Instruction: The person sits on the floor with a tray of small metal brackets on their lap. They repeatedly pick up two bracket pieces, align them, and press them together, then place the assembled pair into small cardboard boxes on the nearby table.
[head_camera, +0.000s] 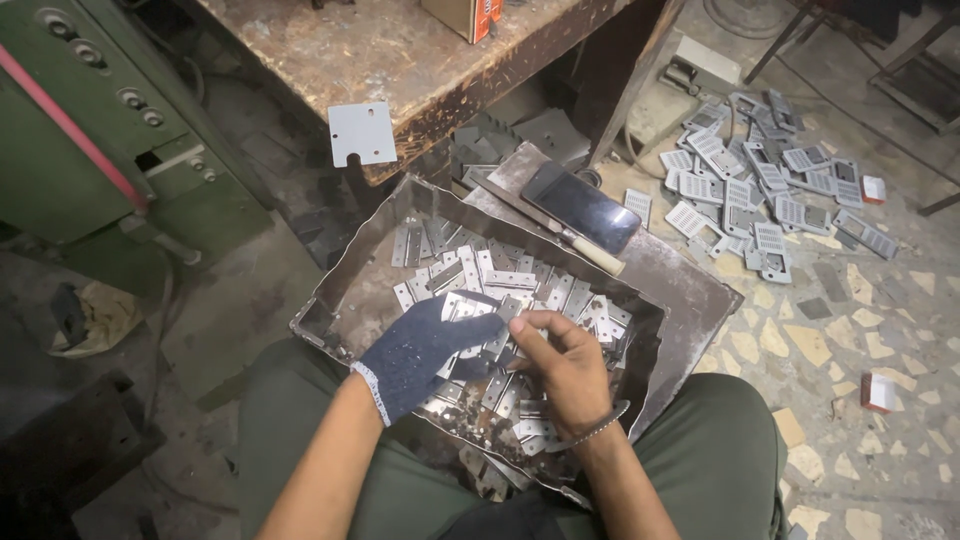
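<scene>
Small metal plates (510, 285), flat and silver-grey with punched holes, lie heaped in the dented metal tray (345, 300) that rests across your lap, and both your hands are down among them. Your left hand (425, 350) wears a dark blue knit glove and lies over the pile with its grip pressed onto a few plates (whether it truly pinches one, I cannot tell). Your right hand (565, 365), bare with a bracelet at the wrist, has its fingertips curled together on plates near the middle of the tray. Just beyond the tray's far rim a dark phone (582, 207) and a knife with a pale handle (560, 230) lie on a rusty metal sheet. Slotted grey plates (765, 185) are strewn on the floor to your right, and a worn desk (400, 50) stands ahead.
</scene>
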